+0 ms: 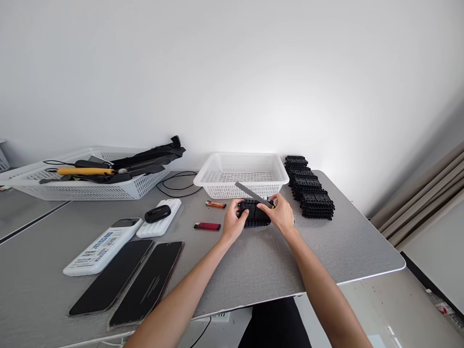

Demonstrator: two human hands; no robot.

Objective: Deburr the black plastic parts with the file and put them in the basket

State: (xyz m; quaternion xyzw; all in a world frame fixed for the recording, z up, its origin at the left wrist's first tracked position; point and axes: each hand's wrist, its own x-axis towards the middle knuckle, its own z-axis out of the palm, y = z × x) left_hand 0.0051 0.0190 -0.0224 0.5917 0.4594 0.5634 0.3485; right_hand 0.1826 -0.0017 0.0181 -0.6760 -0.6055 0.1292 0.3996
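Note:
My left hand (pixel 234 220) is closed on the left end of a stack of black ridged plastic pieces (pixel 255 215), its thumb pressed on top. My right hand (pixel 281 212) is at the other end of the stack and grips a flat grey metal file (pixel 250 193), with a bit of yellow showing by the fingers. The file slants up and left across the stack's far edge. Whether its blade touches the plastic I cannot tell. More stacks of similar black plastic pieces (pixel 317 204) stand in a row to the right.
A white basket (pixel 241 187) stands behind my hands. To its left, another white basket (pixel 108 192) holds black strips and a yellow-handled tool (pixel 85 171). An orange lighter (pixel 216 205), a red lighter (pixel 207 226), power banks (pixel 103 246) and phones (pixel 147 285) lie on the left.

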